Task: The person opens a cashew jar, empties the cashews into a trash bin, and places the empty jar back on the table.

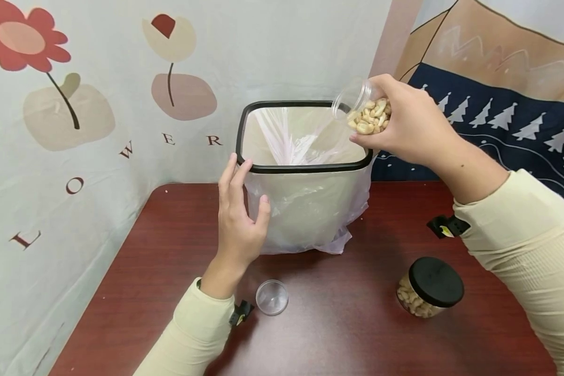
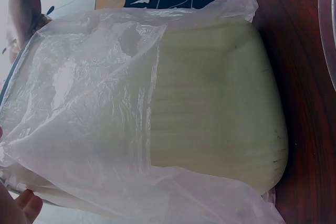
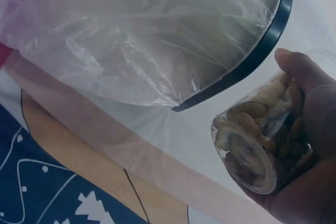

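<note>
My right hand [image 1: 411,122] grips a small clear jar [image 3: 247,153] about half full of pale nuts [image 1: 373,115]. The jar is tilted, its mouth facing left over the right side of the trash can's black rim [image 1: 310,168]. The trash can [image 1: 305,209] is pale beige and lined with a thin, pinkish see-through bag [image 2: 100,108] folded down outside. My left hand [image 1: 239,214] is at the can's front left corner, fingers extended with fingertips right at the rim and thumb apart. A round clear lid [image 1: 272,297] lies on the table near my left wrist.
A second jar of nuts [image 1: 420,300], with a black lid on, stands on the dark red table [image 1: 348,324] at the right. Behind the can hangs a white cloth [image 1: 282,47] with printed flowers; a navy tree-patterned cloth [image 1: 489,120] is at the back right.
</note>
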Action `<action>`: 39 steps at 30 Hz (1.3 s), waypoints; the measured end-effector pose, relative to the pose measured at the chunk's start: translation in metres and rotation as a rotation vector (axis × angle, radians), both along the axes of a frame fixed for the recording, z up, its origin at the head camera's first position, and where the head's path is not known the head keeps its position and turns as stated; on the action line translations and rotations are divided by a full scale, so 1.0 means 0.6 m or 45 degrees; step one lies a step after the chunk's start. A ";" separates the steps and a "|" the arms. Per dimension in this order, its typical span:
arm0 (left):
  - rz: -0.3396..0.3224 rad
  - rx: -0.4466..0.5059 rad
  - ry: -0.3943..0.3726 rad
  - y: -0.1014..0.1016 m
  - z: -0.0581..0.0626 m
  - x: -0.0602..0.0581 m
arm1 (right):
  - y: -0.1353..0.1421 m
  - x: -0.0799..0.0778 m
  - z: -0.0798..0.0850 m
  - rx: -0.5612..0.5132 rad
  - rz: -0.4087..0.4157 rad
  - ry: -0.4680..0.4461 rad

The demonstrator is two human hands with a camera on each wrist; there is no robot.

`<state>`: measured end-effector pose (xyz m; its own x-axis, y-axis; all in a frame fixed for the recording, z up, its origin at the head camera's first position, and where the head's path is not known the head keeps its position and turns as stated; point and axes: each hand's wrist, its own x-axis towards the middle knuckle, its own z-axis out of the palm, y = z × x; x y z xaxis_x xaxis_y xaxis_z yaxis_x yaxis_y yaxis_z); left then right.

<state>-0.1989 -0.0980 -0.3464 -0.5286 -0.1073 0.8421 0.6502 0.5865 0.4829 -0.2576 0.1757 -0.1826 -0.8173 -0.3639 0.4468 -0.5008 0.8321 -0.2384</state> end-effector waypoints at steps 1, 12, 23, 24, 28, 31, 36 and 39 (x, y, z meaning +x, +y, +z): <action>0.001 -0.003 -0.001 0.000 0.000 0.000 | -0.002 -0.002 0.001 0.013 -0.003 -0.005; -0.007 -0.006 0.012 -0.002 0.001 -0.002 | -0.024 -0.015 0.014 0.087 -0.012 -0.020; -0.014 -0.011 0.014 0.000 -0.001 -0.003 | -0.038 -0.041 0.012 0.097 -0.053 -0.027; -0.014 -0.011 0.012 0.001 -0.002 -0.003 | -0.040 -0.043 0.011 0.097 -0.052 -0.023; -0.009 -0.005 0.006 0.000 -0.003 -0.001 | -0.048 -0.052 0.007 0.130 -0.040 -0.007; -0.004 0.001 -0.004 -0.001 -0.004 0.001 | -0.055 -0.058 0.002 0.182 -0.029 0.018; 0.012 0.000 -0.005 -0.004 -0.003 0.002 | -0.065 -0.066 -0.004 0.238 -0.012 0.058; 0.013 -0.012 0.013 -0.006 -0.001 0.002 | -0.069 -0.072 -0.006 0.243 -0.008 0.070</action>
<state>-0.1978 -0.1015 -0.3469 -0.5189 -0.1050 0.8484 0.6489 0.5977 0.4709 -0.3010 0.1344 -0.1861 -0.7960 -0.4413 0.4144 -0.5033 0.8628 -0.0479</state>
